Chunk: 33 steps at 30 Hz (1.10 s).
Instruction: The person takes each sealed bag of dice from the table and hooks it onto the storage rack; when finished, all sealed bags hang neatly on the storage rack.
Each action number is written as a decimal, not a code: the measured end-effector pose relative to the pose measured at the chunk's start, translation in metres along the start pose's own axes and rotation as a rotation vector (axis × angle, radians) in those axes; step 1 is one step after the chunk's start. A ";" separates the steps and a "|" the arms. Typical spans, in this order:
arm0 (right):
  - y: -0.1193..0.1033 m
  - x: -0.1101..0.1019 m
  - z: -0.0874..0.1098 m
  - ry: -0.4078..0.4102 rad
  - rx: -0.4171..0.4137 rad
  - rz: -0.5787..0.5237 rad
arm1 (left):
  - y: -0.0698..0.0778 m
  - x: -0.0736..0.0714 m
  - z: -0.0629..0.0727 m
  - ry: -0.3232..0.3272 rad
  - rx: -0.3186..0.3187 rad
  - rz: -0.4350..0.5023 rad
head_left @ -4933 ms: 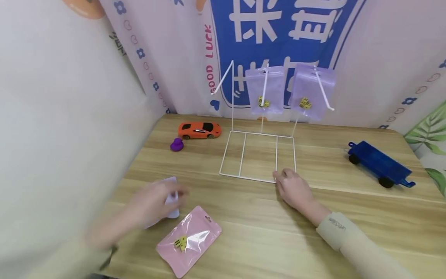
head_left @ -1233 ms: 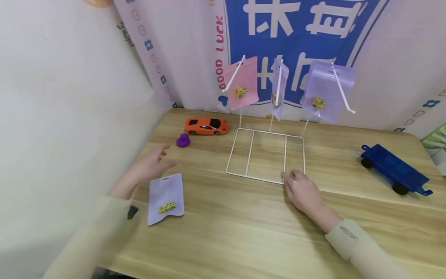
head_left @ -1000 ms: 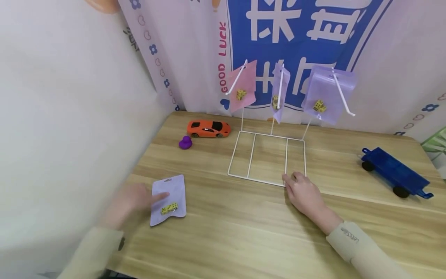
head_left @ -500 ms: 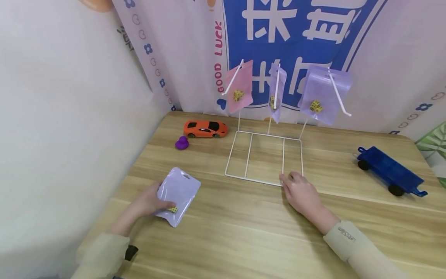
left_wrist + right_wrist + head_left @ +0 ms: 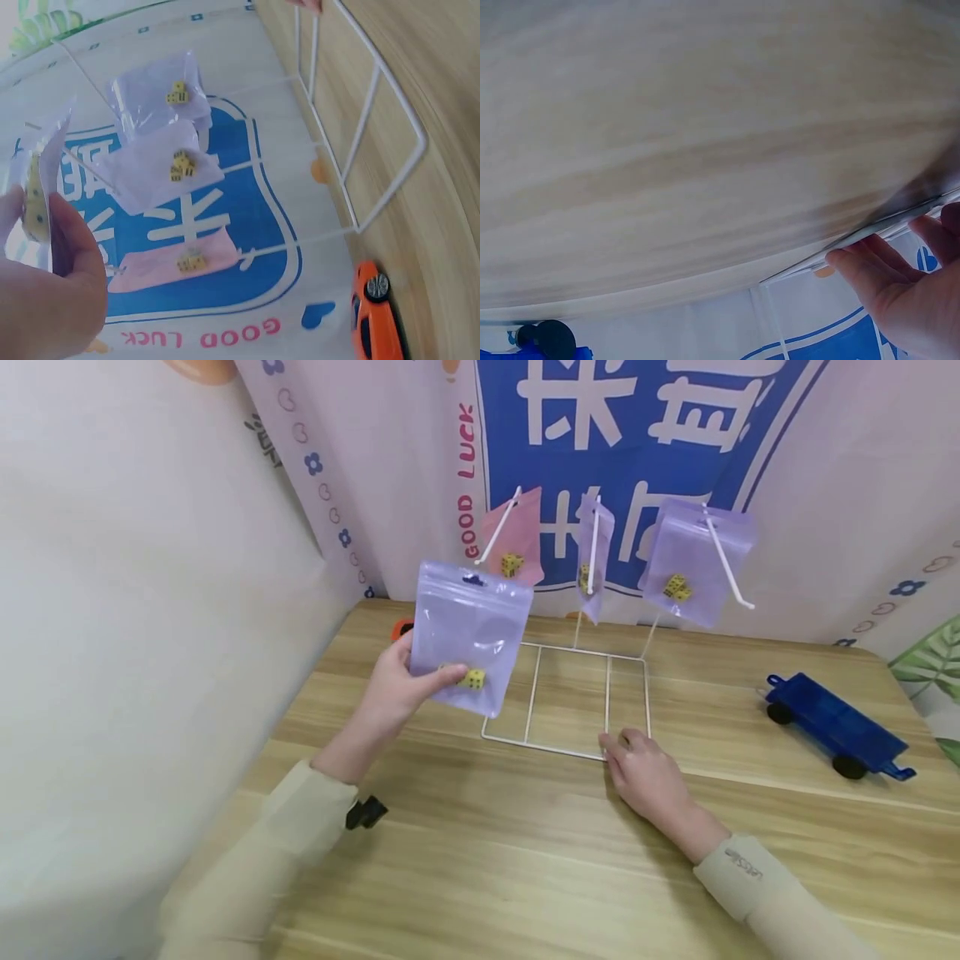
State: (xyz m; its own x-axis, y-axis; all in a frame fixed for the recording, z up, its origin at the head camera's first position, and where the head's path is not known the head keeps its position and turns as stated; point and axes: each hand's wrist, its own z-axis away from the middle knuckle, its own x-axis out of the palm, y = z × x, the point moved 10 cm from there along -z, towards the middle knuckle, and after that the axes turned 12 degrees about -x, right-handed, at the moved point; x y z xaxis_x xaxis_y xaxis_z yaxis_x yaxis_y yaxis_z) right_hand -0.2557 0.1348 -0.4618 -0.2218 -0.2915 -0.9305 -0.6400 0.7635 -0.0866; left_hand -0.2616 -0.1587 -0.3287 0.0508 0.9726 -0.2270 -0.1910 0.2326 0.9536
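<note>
My left hand (image 5: 388, 687) holds a purple zip bag (image 5: 467, 622) upright in the air, thumb across its front over the yellow dice (image 5: 476, 678) inside. The bag is just in front of the left hook of a white wire display rack (image 5: 532, 693). On that hook hangs a pink zip bag (image 5: 527, 527), partly covered by the held one. A purple bag turned nearly edge-on (image 5: 605, 535) hangs on the middle hook, and another purple bag (image 5: 682, 547) on the right one. My right hand (image 5: 647, 781) pinches the front wire of the rack's base.
An orange toy car (image 5: 381, 322) sits left of the rack, mostly hidden behind the held bag in the head view. At the right stands a blue toy trailer (image 5: 836, 722). A printed cloth (image 5: 405, 485) hangs behind the wooden table (image 5: 525, 860).
The left hand hung the pink bag on the left hook, then picked the purple bag up off the table and raised it toward the rack. The right hand stays at the base.
</note>
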 end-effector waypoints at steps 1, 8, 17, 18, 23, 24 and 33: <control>0.000 0.000 0.000 0.002 -0.002 0.000 | 0.006 0.003 -0.005 0.010 0.011 0.032; 0.000 0.000 0.000 0.017 -0.002 0.009 | 0.010 0.010 -0.024 0.052 0.010 0.120; 0.006 -0.001 0.001 0.030 -0.001 0.021 | 0.004 0.017 -0.051 0.072 -0.053 0.136; 0.006 -0.001 0.001 0.031 -0.002 0.022 | 0.003 0.018 -0.056 0.080 -0.065 0.144; 0.006 -0.001 0.002 0.023 -0.001 0.022 | 0.004 0.023 -0.088 0.086 -0.072 0.183; 0.006 -0.002 0.002 0.022 -0.002 0.020 | 0.004 0.024 -0.094 0.090 -0.073 0.186; 0.004 -0.001 0.000 0.014 -0.010 0.022 | 0.013 0.029 -0.139 0.165 -0.077 0.239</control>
State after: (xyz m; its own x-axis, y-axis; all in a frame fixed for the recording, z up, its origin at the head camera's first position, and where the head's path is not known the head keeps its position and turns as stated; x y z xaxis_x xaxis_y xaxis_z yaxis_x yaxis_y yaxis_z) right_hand -0.2583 0.1382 -0.4612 -0.2458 -0.2826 -0.9272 -0.6418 0.7643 -0.0628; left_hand -0.3987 -0.1267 -0.3503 -0.1633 0.9860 -0.0330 -0.2522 -0.0094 0.9676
